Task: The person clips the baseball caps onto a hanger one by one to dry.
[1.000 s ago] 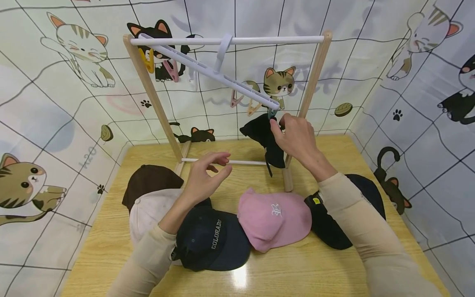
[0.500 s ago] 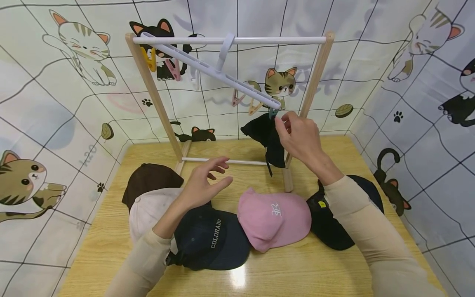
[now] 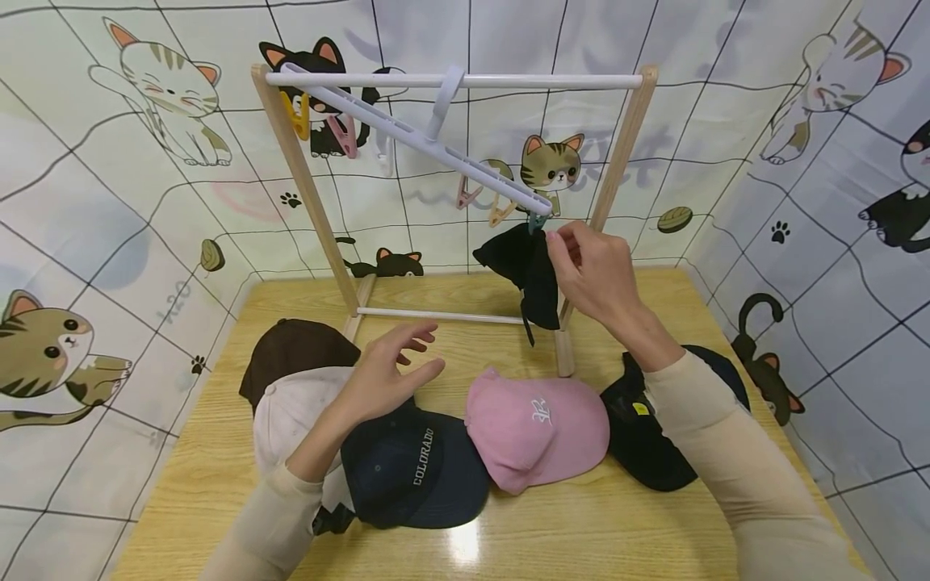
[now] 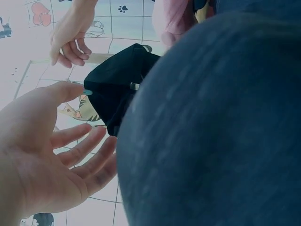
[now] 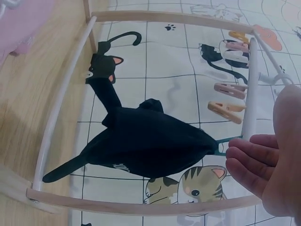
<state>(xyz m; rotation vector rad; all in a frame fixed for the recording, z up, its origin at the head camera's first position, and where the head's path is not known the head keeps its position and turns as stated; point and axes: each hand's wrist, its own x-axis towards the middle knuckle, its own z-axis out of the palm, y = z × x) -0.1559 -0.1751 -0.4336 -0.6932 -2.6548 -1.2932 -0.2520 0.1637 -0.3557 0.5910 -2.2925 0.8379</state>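
Observation:
A black cap point(image 3: 538, 282) hangs by a teal clip point(image 3: 536, 223) from the low right end of a tilted white hanger point(image 3: 407, 133). My right hand point(image 3: 597, 274) is just right of that clip, its fingers loosely bent and holding nothing. In the right wrist view the fingertips point(image 5: 233, 151) lie close beside the clip; whether they touch it I cannot tell. My left hand point(image 3: 381, 375) hovers over a navy cap point(image 3: 414, 468) lettered COLORADO and a pale cap point(image 3: 301, 411). Its fingers are spread and relaxed, with nothing in them.
The hanger hooks over the top bar point(image 3: 545, 81) of a wood-framed rack. Yellow point(image 3: 295, 115), pink point(image 3: 343, 135) and other clips hang along it. On the table lie a brown cap point(image 3: 294, 359), a pink cap point(image 3: 538, 428) and a black cap point(image 3: 643, 444), partly under my right forearm.
My right hand has drawn a little right and down from the teal clip, where its fingertips were earlier. My left hand has shifted slightly down and left. The hanging cap stays in place.

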